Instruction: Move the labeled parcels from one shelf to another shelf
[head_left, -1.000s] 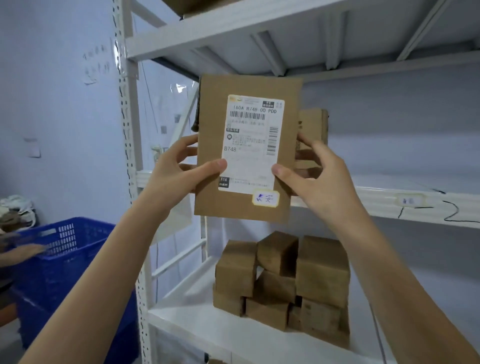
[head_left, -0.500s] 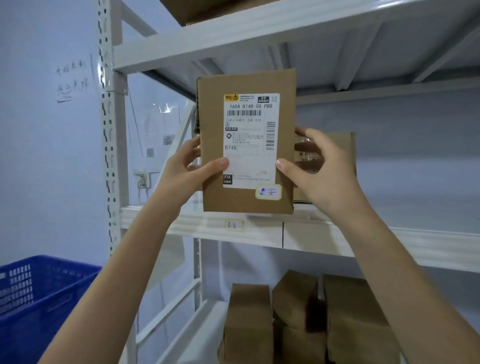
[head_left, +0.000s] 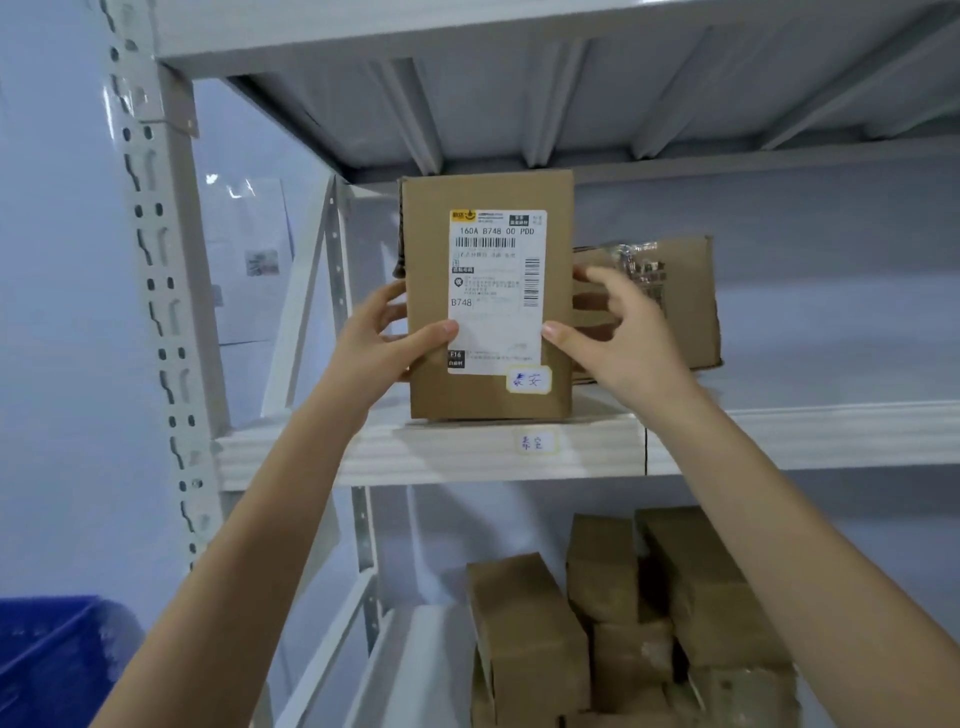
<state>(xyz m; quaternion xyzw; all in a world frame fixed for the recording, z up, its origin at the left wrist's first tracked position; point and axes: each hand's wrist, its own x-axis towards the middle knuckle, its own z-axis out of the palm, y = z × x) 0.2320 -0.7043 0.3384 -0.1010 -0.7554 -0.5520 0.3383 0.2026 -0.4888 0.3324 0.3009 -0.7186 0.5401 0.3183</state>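
Standing upright on the middle shelf (head_left: 467, 457): one labeled parcel (head_left: 488, 296), gripped at its sides by left hand (head_left: 371, 348) and right hand (head_left: 631, 332), thumbs on the label. Behind: one second box (head_left: 670, 306). Below: several cartons (head_left: 623, 618); exact count unclear.

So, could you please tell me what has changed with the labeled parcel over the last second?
The parcel was held up in the air in front of the rack; it has gone forward and now stands upright on the middle shelf, beside the box already there. The left hand and right hand still grip its sides, thumbs on the label. The boxes on the lower shelf have not moved.
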